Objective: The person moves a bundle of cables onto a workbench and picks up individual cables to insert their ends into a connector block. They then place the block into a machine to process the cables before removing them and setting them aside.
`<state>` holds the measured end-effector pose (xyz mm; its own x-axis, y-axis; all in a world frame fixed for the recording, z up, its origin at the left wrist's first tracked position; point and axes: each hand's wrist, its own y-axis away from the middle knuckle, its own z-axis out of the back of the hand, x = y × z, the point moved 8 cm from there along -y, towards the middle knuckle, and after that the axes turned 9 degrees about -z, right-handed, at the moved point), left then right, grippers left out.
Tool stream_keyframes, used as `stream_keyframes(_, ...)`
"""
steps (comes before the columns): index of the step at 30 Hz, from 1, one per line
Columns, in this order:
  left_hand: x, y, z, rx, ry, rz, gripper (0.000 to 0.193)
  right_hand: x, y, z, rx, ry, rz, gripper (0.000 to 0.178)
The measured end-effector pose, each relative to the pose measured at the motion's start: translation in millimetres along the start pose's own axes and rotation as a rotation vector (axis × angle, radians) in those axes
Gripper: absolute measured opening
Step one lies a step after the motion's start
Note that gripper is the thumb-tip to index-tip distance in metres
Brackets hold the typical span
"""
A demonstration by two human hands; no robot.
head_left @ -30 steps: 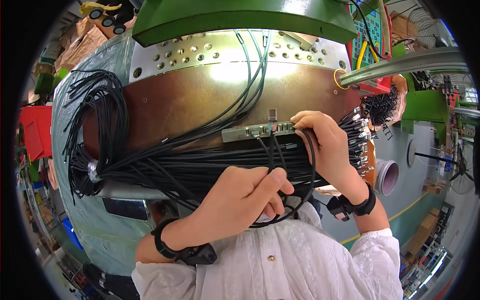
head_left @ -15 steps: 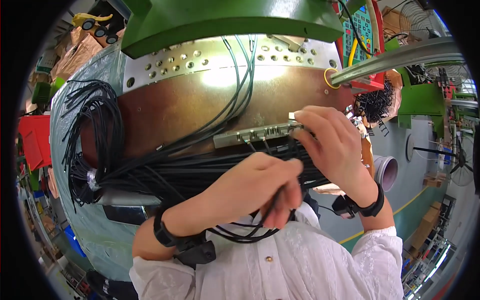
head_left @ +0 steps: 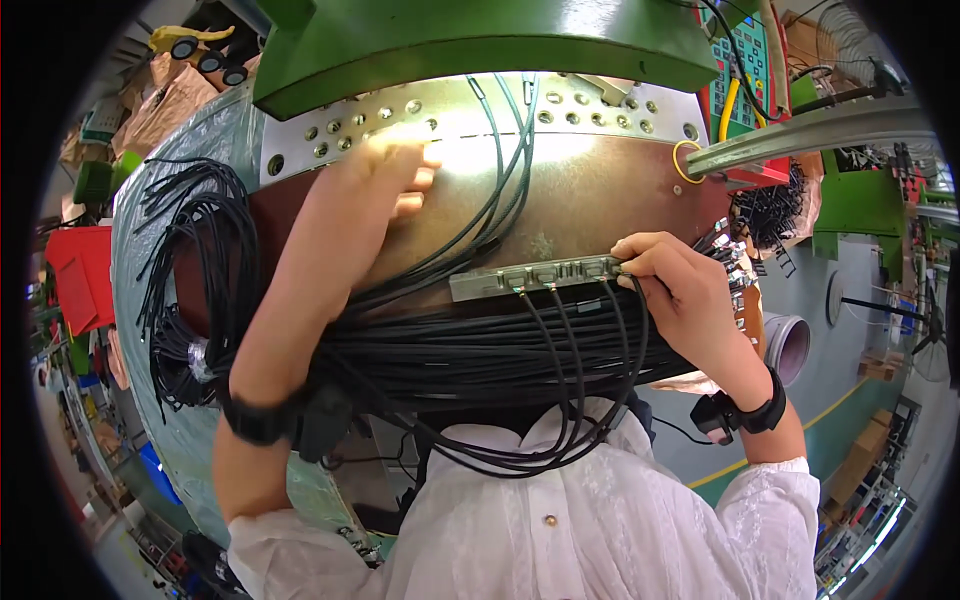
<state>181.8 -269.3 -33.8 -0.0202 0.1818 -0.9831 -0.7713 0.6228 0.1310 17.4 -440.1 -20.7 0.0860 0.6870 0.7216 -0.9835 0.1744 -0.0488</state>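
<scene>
A long grey metal fixture (head_left: pixel 475 286) with a row of slots lies on the brown work surface in front of me. Black cables (head_left: pixel 566 345) run from its slots and loop down against my shirt, their small connector ends (head_left: pixel 545 285) seated in it. At the fixture's right end, my right hand (head_left: pixel 685 295) pinches a cable connector with thumb and forefinger. My left hand (head_left: pixel 375 190), blurred, hovers over the brown plate left of the hanging cables, fingers apart and nothing visible in them. A thick bundle of black cables (head_left: pixel 450 350) lies between the fixture and my body.
A green machine head (head_left: pixel 480 60) overhangs the perforated metal plate (head_left: pixel 290 135) at the back. Several cables (head_left: pixel 505 175) come from under it. A tied cable coil (head_left: pixel 205 240) lies at left. A metal rail (head_left: pixel 800 130) juts in from the right, near a control panel (head_left: pixel 745 60).
My left hand has left the cables by the fixture and swung up and left over the plate. The right hand stays at the fixture's right end. Cables now hang looped below the fixture.
</scene>
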Motion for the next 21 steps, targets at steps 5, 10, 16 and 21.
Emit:
stream_keyframes(5, 30, -68, 17, 0.024, -0.043, -0.696, 0.019, 16, -6, -8, 0.051, 0.084, -0.005, 0.014)
stream_keyframes(10, 4, -69, -38, 0.362, 0.140, -0.320, 0.018, 23, -3, -8, 0.027, 0.237, 0.167, 0.016)
stream_keyframes(16, 7, -21, -50, 0.413, 0.989, 0.244, 0.022, 20, -1, 1, 0.021, 0.251, 0.292, 0.017)
stream_keyframes(21, 9, -44, -58, 0.088, 0.794, 0.266, 0.022, 17, -17, -3, 0.249, 0.166, 0.113, 0.018)
